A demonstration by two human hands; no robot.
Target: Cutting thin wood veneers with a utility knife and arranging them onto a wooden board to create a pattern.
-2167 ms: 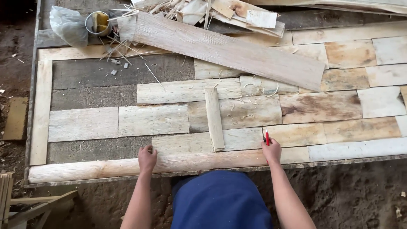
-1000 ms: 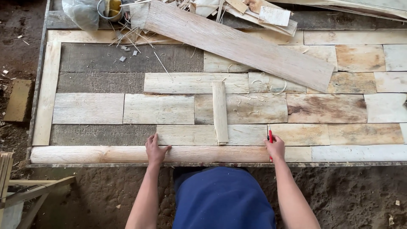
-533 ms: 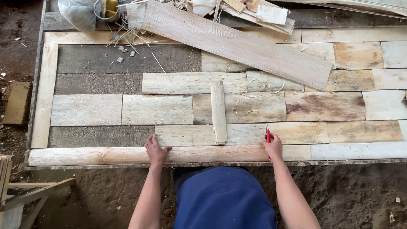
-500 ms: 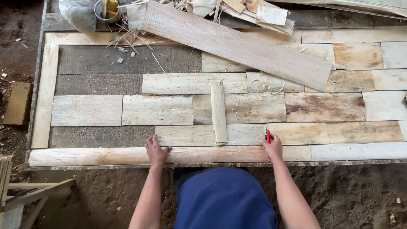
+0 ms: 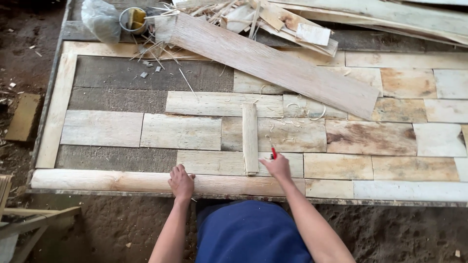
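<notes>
The red pencil (image 5: 274, 153) stands pinched in the grip of the right hand (image 5: 277, 167), its tip at the narrow upright wood strip (image 5: 249, 138) just left of that hand. The left hand (image 5: 181, 182) lies flat, fingers spread, its grip holding nothing, on the long rounded front board (image 5: 122, 181). Beyond both hands, pale planks cover the table (image 5: 126, 75). Farther off lie a long slanted plank (image 5: 273, 63), a tin can (image 5: 132, 19) and a plastic bag (image 5: 101, 19).
</notes>
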